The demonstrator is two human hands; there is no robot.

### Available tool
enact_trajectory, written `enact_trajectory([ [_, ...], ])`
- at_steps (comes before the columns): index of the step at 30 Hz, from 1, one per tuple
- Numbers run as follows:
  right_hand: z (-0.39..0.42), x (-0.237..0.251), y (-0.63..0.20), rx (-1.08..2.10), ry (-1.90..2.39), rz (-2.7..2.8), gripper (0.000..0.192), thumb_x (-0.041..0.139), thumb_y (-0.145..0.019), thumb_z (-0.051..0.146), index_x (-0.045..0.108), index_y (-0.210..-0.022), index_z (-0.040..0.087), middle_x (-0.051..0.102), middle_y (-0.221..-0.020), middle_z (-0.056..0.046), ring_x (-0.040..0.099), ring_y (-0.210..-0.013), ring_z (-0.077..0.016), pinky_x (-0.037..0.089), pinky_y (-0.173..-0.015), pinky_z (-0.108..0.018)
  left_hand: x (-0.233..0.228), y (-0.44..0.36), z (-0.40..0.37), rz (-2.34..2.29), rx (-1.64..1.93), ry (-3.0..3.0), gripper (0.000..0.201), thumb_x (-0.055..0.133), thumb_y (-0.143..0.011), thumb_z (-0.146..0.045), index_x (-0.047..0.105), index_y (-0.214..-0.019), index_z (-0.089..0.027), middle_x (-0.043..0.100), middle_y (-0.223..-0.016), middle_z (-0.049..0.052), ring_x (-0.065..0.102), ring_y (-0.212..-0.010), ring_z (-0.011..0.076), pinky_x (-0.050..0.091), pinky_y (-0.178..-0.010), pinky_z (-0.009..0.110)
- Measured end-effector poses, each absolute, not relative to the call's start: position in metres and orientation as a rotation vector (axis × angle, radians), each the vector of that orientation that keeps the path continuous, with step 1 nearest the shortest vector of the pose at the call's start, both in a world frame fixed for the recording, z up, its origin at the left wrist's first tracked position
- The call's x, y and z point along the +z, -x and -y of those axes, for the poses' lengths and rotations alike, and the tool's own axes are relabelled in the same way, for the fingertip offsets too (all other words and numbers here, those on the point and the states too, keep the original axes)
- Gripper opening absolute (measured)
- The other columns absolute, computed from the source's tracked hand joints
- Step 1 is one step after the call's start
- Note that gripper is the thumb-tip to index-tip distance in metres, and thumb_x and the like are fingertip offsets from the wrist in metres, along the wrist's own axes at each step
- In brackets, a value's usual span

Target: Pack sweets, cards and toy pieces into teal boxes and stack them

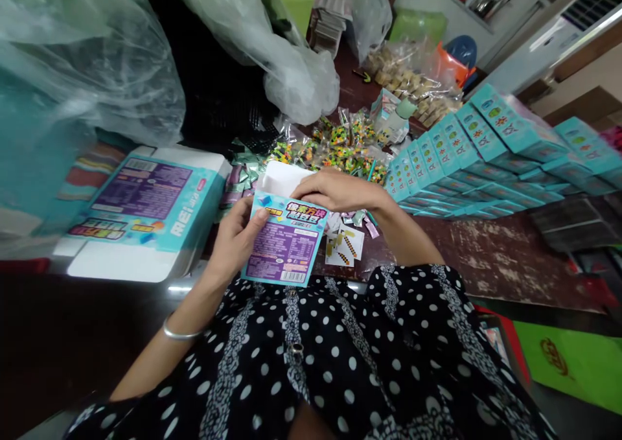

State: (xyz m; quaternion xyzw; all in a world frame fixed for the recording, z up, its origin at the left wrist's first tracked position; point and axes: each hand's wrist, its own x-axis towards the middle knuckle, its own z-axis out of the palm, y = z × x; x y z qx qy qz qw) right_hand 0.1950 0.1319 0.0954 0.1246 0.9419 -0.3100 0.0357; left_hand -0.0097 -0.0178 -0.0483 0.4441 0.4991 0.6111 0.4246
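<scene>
Two hands clamp one small teal carton (286,242) over the lap: left hand (236,239) grips its side, right hand (340,192) presses the open white flap (280,177). Best to steady the body while tucking. Candy packets (340,145) and stacked teal boxes (466,148) lie beyond.

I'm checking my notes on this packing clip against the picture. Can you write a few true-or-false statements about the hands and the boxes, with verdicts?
1. Both hands hold the small teal box. True: the left hand grips its side and the right hand rests on its open top.
2. The box's top flap is shut. False: the white flap stands open.
3. Finished teal boxes lie in rows to the right. True.
4. The large flat carton lies right of the hands. False: it lies to the left.
5. The left wrist is bare. False: it wears a bangle.
</scene>
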Motion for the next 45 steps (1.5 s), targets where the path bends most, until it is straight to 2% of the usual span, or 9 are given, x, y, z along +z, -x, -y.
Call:
enact_trajectory([
  [7,-0.121,0.072,-0.227,-1.278,-1.207,-3.228,0.045,0.048,-0.119,0.049,0.078,-0.144,0.025,0.081,-0.140,-0.009,0.073,-0.131,-0.0240,0.058,-0.115,-0.045,-0.062,0.009,0.024,-1.159,1.657,-0.965,0.080,0.085,-0.102,-0.055,0.051,-0.171,-0.033,0.077,-0.146,0.012,0.078,-0.122,0.0305,0.069,-0.101,0.044],
  [12,-0.059,-0.006,-0.239,-1.739,-1.536,-3.000,0.067,0.062,-0.110,0.068,0.059,-0.167,0.033,0.064,-0.167,-0.011,0.066,-0.146,-0.0316,0.063,-0.116,-0.055,-0.066,-0.001,0.031,-1.266,1.635,-0.894,0.078,0.083,-0.101,-0.057,0.054,-0.169,-0.032,0.069,-0.161,0.013,0.068,-0.145,0.0345,0.060,-0.120,0.049],
  [15,-0.028,-0.040,-0.233,-1.819,-1.667,-2.931,0.075,0.063,-0.108,0.067,0.047,-0.172,0.031,0.061,-0.168,-0.013,0.065,-0.145,-0.0312,0.059,-0.121,-0.052,-0.068,-0.007,0.033,-1.313,1.581,-0.841,0.076,0.085,-0.096,-0.056,0.059,-0.163,-0.031,0.073,-0.154,0.012,0.072,-0.136,0.0330,0.063,-0.112,0.046],
  [19,-0.025,-0.049,-0.228,-1.965,-1.885,-2.798,0.054,0.062,-0.106,0.070,0.064,-0.132,0.024,0.074,-0.116,-0.006,0.068,-0.099,-0.0223,0.059,-0.091,-0.036,-0.071,-0.005,0.029,-1.365,1.433,-0.927,0.048,0.080,-0.095,-0.060,0.075,-0.125,-0.024,0.080,-0.116,0.008,0.075,-0.102,0.0272,0.063,-0.087,0.036],
  [23,-0.035,-0.044,-0.225,-1.886,-1.969,-2.886,0.048,0.067,-0.100,0.071,0.061,-0.093,0.023,0.065,-0.098,-0.002,0.061,-0.097,-0.0202,0.052,-0.094,-0.032,-0.071,0.001,0.014,-1.478,1.473,-1.110,0.048,0.070,-0.099,-0.067,0.067,-0.086,-0.021,0.074,-0.102,0.007,0.069,-0.099,0.0251,0.057,-0.086,0.033],
  [28,-0.035,-0.047,-0.219,-2.355,-2.189,-2.763,0.053,0.088,-0.083,0.062,0.057,-0.106,0.026,0.067,-0.100,-0.001,0.064,-0.094,-0.0193,0.051,-0.086,-0.030,-0.064,-0.004,0.006,-1.369,1.654,-1.009,0.045,0.089,-0.089,-0.057,0.059,-0.098,-0.025,0.065,-0.092,0.000,0.065,-0.086,0.0194,0.054,-0.080,0.029],
  [34,-0.056,-0.028,-0.236,-2.540,-1.583,-2.723,0.062,0.096,-0.077,0.068,0.054,-0.075,0.022,0.058,-0.079,0.003,0.053,-0.074,-0.0137,0.045,-0.071,-0.027,-0.035,0.007,0.000,-1.210,1.393,-1.092,0.049,0.088,-0.089,-0.062,0.061,-0.078,-0.023,0.069,-0.080,0.003,0.068,-0.080,0.0220,0.055,-0.074,0.032],
  [38,-0.074,0.006,-0.250,-2.242,-1.149,-2.642,0.057,0.095,-0.082,0.067,0.083,-0.116,0.022,0.083,-0.118,-0.007,0.077,-0.113,-0.0241,0.060,-0.102,-0.037,-0.007,0.017,-0.004,-1.103,1.192,-1.220,0.035,0.096,-0.080,-0.051,0.078,-0.089,-0.022,0.082,-0.098,0.009,0.077,-0.090,0.0267,0.063,-0.082,0.038],
  [45,-0.072,0.037,-0.250,-1.722,-0.972,-2.789,0.059,0.071,-0.105,0.070,0.082,-0.149,0.032,0.076,-0.156,-0.007,0.072,-0.148,-0.0337,0.053,-0.130,-0.050,-0.005,0.012,0.008,-1.186,1.230,-1.265,0.037,0.092,-0.083,-0.060,0.092,-0.100,-0.026,0.089,-0.107,0.014,0.083,-0.100,0.0372,0.069,-0.091,0.052],
])
